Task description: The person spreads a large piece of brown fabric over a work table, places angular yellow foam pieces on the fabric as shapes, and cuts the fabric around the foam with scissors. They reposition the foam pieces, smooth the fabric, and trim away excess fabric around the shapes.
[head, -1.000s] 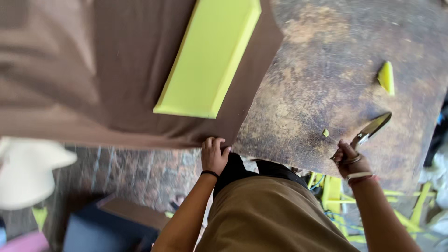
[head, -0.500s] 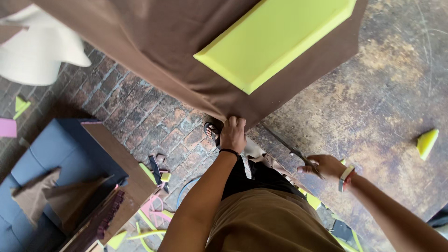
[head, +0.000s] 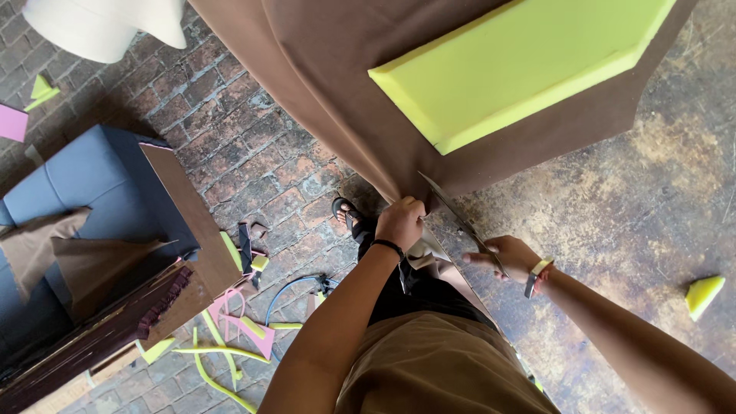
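Head view showed the left hand (head: 400, 221) closed in a tight fist, pinching the edge of the brown fabric (head: 322, 84) where it hung off the near-left edge of the counter (head: 629, 199). The right hand (head: 512, 257) was curled around the handles of the scissors (head: 458, 218), whose long blades pointed up toward the gathered fabric just right of the left hand. A yellow-green foam slab (head: 521, 65) lay on the fabric farther back. Handles of the scissors were hidden inside the fingers, and whether the blades touched the cloth could not be made out. Foam and fabric ran off the top edge.
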Tool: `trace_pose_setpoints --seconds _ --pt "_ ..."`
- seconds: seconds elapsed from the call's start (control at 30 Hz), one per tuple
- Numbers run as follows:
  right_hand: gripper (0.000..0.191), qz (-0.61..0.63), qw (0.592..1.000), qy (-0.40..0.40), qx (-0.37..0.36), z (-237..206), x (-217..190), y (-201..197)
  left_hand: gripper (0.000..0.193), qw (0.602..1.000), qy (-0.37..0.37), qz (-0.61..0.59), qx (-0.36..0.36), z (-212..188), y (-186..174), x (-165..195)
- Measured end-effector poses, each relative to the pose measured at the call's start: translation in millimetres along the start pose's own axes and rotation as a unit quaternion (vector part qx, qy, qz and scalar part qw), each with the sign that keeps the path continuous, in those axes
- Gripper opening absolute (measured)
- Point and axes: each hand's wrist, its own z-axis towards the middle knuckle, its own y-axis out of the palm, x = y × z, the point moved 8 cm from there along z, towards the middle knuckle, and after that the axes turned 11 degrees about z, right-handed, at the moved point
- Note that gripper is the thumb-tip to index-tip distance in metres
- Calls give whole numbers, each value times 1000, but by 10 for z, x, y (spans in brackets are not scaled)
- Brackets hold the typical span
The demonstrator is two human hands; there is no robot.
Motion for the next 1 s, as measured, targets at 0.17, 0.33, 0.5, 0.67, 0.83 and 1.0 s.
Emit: trace_pose_setpoints --seconds 0.17,0.33,0.5,0.67,0.83,1.0 --pt "54 36 999 -20 -7 221 -358 -3 10 999 -11 -29 -33 76 12 -77" --pt "54 142 988 -40 -42 360 -505 94 16 993 -40 -61 -93 78 5 -193" --pt "60 53 997 -54 -18 728 -728 4 20 984 -54 -101 -139 109 7 -279" --pt "77 -61 971 -232 -11 846 -1304 -121 13 972 -101 -113 -181 43 -29 -514" --pt "61 -42 996 -73 -13 876 -1497 -126 33 962 -57 -36 -264 53 -70 -666" --pt "78 -123 988 -90 13 957 -1989 -60 18 923 -37 -112 -367 -24 -98 -966"
